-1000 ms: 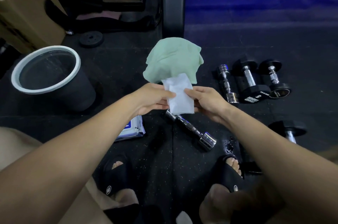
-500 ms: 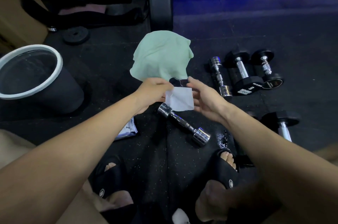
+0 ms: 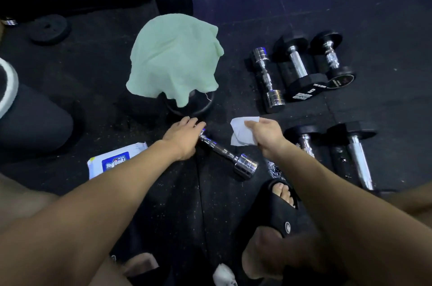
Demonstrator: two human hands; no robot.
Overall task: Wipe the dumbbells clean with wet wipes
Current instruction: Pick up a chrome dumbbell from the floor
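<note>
Head view: left hand [image 3: 184, 136] grasps the far end of the chrome dumbbell [image 3: 228, 154] lying on the floor mat [image 3: 257, 16], apparently steadying it. Right hand [image 3: 266, 132] pinches the wet wipe [image 3: 242, 132] just above, ready for wiping.

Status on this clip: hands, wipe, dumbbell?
Left hand on chrome dumbbell's far end. Right hand pinching wet wipe, clear of dumbbell. Nothing between them.
</note>
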